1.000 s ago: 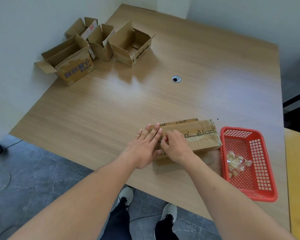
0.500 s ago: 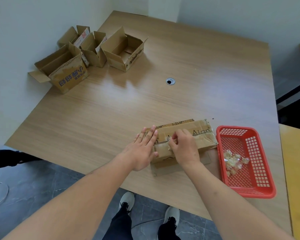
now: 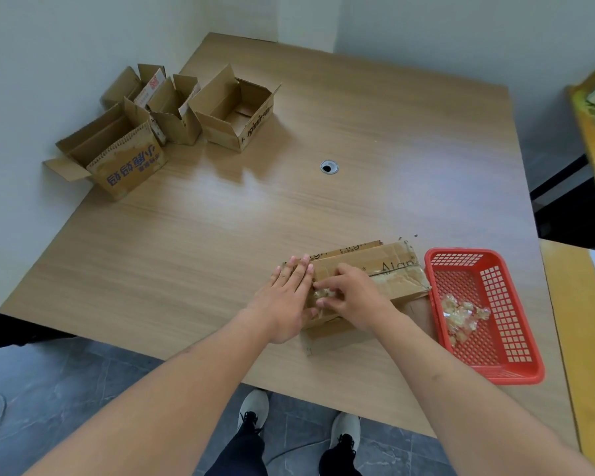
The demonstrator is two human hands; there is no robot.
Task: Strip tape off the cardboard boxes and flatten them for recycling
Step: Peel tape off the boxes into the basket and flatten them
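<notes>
The flattened box (image 3: 368,273) lies near the desk's (image 3: 220,242) front edge, just beside a red basket (image 3: 516,359). The left hand (image 3: 285,300) presses flat, fingers straight; the right hand (image 3: 354,297) pinches clear tape (image 3: 323,293). Open boxes (image 3: 186,121) crowd the far-left corner.

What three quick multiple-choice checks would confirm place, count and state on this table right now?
1. Where is the red basket?
A. Right of the flattened box
B. Far left corner
C. On the floor

2. How many open boxes stand at the far left?
A. One
B. Four
C. Seven

3. What is the left hand doing?
A. Pressing flat on the box
B. Lifting the basket
C. Hanging idle

Key: A, its rim sits beside the box's right end; B, four cluster there; A, straight fingers lie on the cardboard.
</notes>
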